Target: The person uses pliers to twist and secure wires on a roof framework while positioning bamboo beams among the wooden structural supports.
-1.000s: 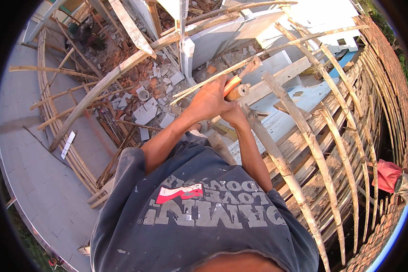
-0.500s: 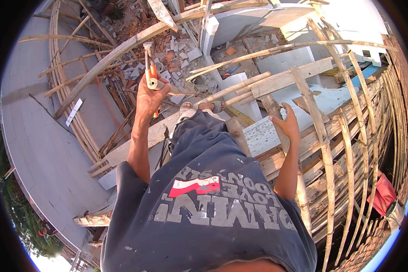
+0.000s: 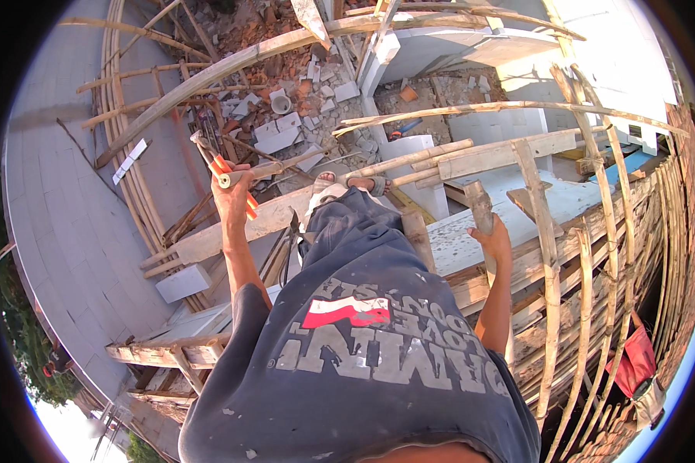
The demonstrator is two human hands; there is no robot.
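Observation:
My left hand (image 3: 232,199) is closed around an orange-handled hammer (image 3: 221,164), its metal head pointing up and away to the left. A wooden pole (image 3: 278,165) also runs out to the right from this hand. Its round, pale end faces me, and the fingers partly hide how it is held. My right hand (image 3: 496,241) has its fingers wrapped round the upper part of a rough wooden post (image 3: 480,207). The thumb lies along the near side of that post. Between the hands, my sandalled feet (image 3: 347,184) stand by a plank and bamboo poles.
A bamboo lattice (image 3: 614,255) fills the right side, with a red bag (image 3: 633,359) hanging low on it. A curved beam (image 3: 232,69) crosses ahead. Below lie broken bricks and rubble (image 3: 293,116) with a bucket (image 3: 280,103). A grey block wall (image 3: 54,231) rises at left.
My left hand has moved left and nearer with the hammer and the pole end. My right hand, open beside the post before, has closed on it. The view has shifted slightly.

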